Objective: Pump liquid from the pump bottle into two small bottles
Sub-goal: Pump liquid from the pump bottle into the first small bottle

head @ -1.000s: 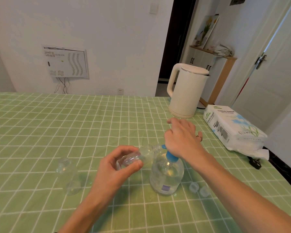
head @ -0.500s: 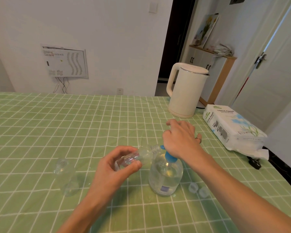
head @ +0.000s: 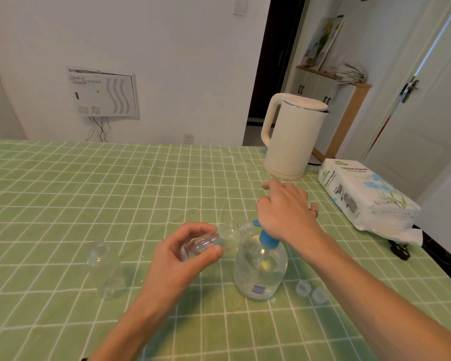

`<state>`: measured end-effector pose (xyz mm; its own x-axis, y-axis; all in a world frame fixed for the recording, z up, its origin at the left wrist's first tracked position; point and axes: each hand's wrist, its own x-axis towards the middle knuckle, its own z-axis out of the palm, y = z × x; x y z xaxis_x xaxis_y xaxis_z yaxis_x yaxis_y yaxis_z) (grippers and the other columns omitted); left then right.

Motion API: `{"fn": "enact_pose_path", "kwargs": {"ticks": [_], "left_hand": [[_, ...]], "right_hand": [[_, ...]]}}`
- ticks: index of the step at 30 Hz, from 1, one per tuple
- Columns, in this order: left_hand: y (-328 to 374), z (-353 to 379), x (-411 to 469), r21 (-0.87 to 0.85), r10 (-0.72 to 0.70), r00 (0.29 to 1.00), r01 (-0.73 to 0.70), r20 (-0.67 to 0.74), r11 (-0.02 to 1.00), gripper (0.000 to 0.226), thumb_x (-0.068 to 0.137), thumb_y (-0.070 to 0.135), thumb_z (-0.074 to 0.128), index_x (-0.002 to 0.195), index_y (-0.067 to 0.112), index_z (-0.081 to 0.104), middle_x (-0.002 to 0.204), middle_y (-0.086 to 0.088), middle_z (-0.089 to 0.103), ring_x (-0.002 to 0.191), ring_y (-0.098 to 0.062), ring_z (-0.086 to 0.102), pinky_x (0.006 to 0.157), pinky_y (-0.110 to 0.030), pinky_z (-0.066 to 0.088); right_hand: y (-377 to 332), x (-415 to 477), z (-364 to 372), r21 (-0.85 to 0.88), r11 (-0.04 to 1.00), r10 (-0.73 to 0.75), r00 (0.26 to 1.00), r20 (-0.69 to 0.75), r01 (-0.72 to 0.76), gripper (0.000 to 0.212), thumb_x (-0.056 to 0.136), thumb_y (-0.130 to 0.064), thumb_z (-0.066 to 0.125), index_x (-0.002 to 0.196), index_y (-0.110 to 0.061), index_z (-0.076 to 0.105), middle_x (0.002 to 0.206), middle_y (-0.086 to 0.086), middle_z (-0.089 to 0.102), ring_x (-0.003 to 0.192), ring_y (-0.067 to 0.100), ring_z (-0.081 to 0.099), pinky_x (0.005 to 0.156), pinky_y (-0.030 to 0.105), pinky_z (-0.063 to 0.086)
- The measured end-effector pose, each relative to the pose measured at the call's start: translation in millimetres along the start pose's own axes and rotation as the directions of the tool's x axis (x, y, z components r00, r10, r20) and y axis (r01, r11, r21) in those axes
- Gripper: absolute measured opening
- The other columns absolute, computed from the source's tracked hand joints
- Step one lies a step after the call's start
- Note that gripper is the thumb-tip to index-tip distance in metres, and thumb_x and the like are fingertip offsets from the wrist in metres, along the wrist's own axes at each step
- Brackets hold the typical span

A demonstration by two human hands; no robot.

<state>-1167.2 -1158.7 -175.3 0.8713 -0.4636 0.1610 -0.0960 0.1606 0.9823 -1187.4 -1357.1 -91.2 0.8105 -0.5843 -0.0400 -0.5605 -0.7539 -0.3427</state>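
Note:
A clear pump bottle (head: 260, 272) with a blue pump head (head: 267, 237) stands on the green checked tablecloth. My right hand (head: 284, 209) rests on top of the pump head, fingers spread and fairly straight. My left hand (head: 185, 252) grips a small clear bottle (head: 227, 234), tilted on its side with its open neck at the blue spout. A second small clear bottle (head: 106, 272) stands upright and uncapped to the left. Two small clear caps (head: 310, 290) lie to the right of the pump bottle.
A white electric kettle (head: 292, 136) stands at the far right of the table (head: 63, 191). A pack of tissue paper (head: 362, 194) lies by the right edge, with a black plug (head: 400, 250) beside it.
My right hand has lifted slightly on the pump head. The left hand still holds the small bottle at the spout.

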Motion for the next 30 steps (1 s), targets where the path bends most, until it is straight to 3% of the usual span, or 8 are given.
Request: {"fn": "enact_pose_path", "kwargs": {"ticks": [6, 16, 22, 26, 30], "left_hand": [[-0.2, 1.9, -0.7, -0.007, 0.006, 1.000, -0.006, -0.006, 1.000, 0.027, 0.073, 0.022, 0.082, 0.100, 0.023, 0.079, 0.100, 0.002, 0.080, 0.078, 0.000, 0.070, 0.070, -0.012, 0.054], [-2.1, 2.2, -0.5, 0.046, -0.005, 1.000, 0.005, 0.012, 0.999, 0.026, 0.075, 0.032, 0.083, 0.100, 0.035, 0.078, 0.108, 0.006, 0.079, 0.087, -0.002, 0.073, 0.076, -0.013, 0.055], [-3.2, 1.3, -0.9, 0.044, -0.002, 1.000, 0.002, -0.010, 0.999, 0.035, 0.070, 0.041, 0.086, 0.103, 0.033, 0.077, 0.111, 0.002, 0.080, 0.099, -0.014, 0.075, 0.084, -0.026, 0.060], [-3.0, 2.6, -0.1, 0.039, 0.010, 1.000, -0.009, -0.022, 0.999, 0.029, 0.073, 0.029, 0.085, 0.101, 0.032, 0.078, 0.109, 0.002, 0.080, 0.098, -0.015, 0.075, 0.085, -0.026, 0.060], [-1.0, 4.2, -0.1, 0.024, 0.026, 0.999, -0.025, -0.024, 0.999, 0.035, 0.068, 0.038, 0.088, 0.100, 0.032, 0.078, 0.107, 0.001, 0.080, 0.096, -0.014, 0.076, 0.087, -0.027, 0.061]], "right_hand": [[0.4, -2.9, 1.6, 0.012, 1.000, 0.002, 1.000, -0.005, -0.002, 0.051, 0.096, -0.025, 0.035, 0.147, -0.024, 0.038, 0.152, 0.008, 0.037, 0.145, 0.033, 0.022, 0.117, 0.065, 0.011], [0.1, -2.4, -5.2, 0.048, 0.999, -0.004, 1.000, -0.004, 0.005, 0.051, 0.094, -0.024, 0.035, 0.144, -0.024, 0.041, 0.148, 0.007, 0.040, 0.141, 0.033, 0.026, 0.114, 0.063, 0.013], [-1.8, -3.1, 0.1, 0.026, 1.000, 0.015, 0.999, 0.029, -0.016, 0.049, 0.096, -0.025, 0.035, 0.145, -0.023, 0.042, 0.147, 0.009, 0.042, 0.140, 0.034, 0.029, 0.115, 0.065, 0.015], [-1.9, -4.2, -1.7, 0.035, 0.999, 0.018, 1.000, 0.018, -0.019, 0.049, 0.095, -0.026, 0.036, 0.144, -0.023, 0.042, 0.145, 0.008, 0.043, 0.138, 0.034, 0.030, 0.115, 0.064, 0.016], [-1.1, -4.0, -6.6, 0.052, 0.999, -0.011, 1.000, -0.017, 0.011, 0.048, 0.093, -0.026, 0.037, 0.140, -0.022, 0.044, 0.143, 0.008, 0.044, 0.137, 0.034, 0.031, 0.114, 0.065, 0.016]]}}
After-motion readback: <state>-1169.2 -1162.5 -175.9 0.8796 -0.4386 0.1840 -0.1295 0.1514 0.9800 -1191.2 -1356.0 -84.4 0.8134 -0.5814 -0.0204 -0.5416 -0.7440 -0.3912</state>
